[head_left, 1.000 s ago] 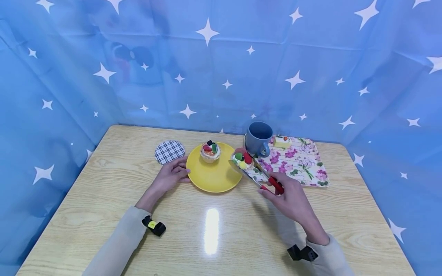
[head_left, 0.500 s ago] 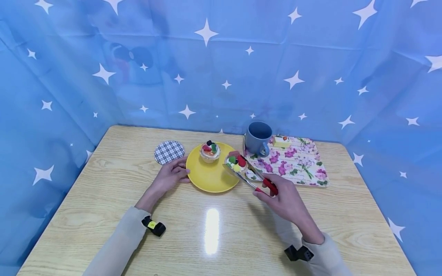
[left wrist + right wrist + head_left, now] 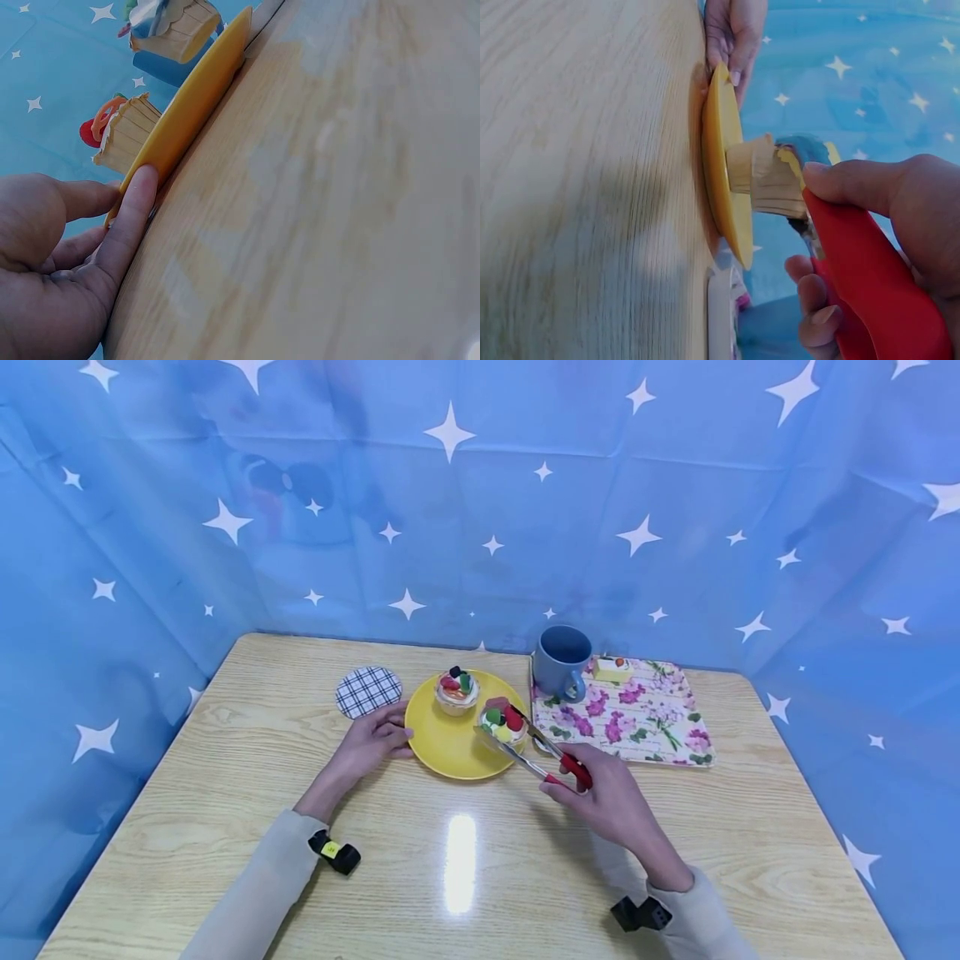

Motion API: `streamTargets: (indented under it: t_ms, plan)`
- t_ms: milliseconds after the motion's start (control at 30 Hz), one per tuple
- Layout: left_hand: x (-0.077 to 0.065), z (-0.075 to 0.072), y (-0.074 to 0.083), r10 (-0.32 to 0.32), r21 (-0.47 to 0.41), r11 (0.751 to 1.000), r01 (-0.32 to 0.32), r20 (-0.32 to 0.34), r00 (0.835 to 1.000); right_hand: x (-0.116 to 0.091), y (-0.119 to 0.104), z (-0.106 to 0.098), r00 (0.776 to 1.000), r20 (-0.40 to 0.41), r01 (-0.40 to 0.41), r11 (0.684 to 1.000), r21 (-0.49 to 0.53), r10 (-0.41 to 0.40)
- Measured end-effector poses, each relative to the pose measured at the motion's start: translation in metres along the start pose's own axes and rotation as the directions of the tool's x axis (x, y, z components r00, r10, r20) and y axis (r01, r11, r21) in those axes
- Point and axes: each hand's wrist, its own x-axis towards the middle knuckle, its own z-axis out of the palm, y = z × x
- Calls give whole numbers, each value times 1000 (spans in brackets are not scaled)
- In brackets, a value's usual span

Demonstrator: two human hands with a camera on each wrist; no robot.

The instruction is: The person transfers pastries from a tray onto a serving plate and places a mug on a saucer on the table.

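Note:
My left hand (image 3: 369, 743) holds the left rim of a yellow plate (image 3: 450, 758), thumb on the outer edge and a finger over the lip in the left wrist view. On the plate's back part stands a cupcake (image 3: 456, 693) topped with fruit. My right hand (image 3: 611, 797) grips red-handled metal tongs (image 3: 870, 277). Between the tongs' tips is a second fruit-topped cupcake (image 3: 504, 732), over the plate's right side. The left wrist view shows this held cupcake (image 3: 184, 31) raised above the plate surface.
Right of the plate lies a floral tray (image 3: 637, 747), bearing a blue-grey mug (image 3: 557, 670) at its left and a small yellow cake piece (image 3: 612, 672) at the back. A checked round coaster (image 3: 369, 692) lies left of the plate. A starry blue curtain rises behind the table.
My right hand has carried the tongs and cupcake leftward, from the plate's right edge to over the plate. My left hand and the plate have stayed put.

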Motion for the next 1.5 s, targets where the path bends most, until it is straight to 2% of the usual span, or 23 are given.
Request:
streamTargets:
  t_ms: [300,567,1067,1500]
  plan:
    - [0,0,0,-13,-11,1000,13,-10,1000,1,-3,4,1000,25,13,1000,7,-13]
    - [1,5,-2,-17,-12,1000,17,-7,1000,0,-6,7,999,42,-3,1000,-5,4]
    - [-3,2,-3,0,-41,999,1,3,1000,7,-17,17,992,110,-55,998,2,55]
    - [0,-1,1,-11,-11,1000,11,5,1000,16,-23,25,994,105,-5,1000,9,4]
